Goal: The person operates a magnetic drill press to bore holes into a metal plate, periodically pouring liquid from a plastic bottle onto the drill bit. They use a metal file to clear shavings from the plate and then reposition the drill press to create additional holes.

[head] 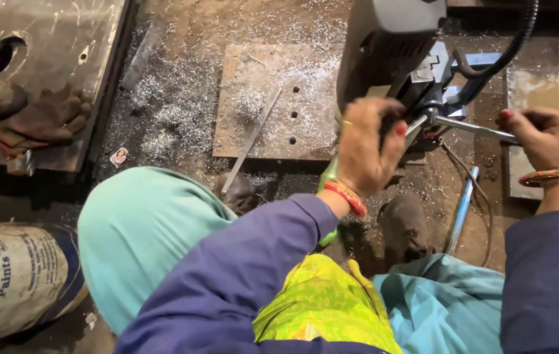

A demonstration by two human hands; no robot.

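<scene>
Gripping the drill machine (391, 46) at its lower part, the left hand (366, 147) has its fingers curled shut around a dark knob or handle near the machine's base; exactly what it clasps is hidden under the knuckles. A green tube (327, 177) passes just beneath that wrist, and whether the hand also holds it cannot be told.

The right hand (545, 136) sits at about three o'clock from the left one, fingers closed around the outer end of a thin metal lever (473, 129). The lever's long axis runs nearly level, from the machine's hub at nine o'clock out to the right hand at three o'clock, tilting slightly downward toward the hand. The hub end lies just beside the left hand, so the left is nearer the pivot and the right holds the free end.

From the left hand, a steel plate (273, 98) with a row of three small drilled holes lies at about ten o'clock, dusted with bright metal shavings. A flat metal file (251, 141) rests across it, slanting from one o'clock to seven o'clock. A worn glove (46, 121) lies well apart at far nine o'clock.
</scene>
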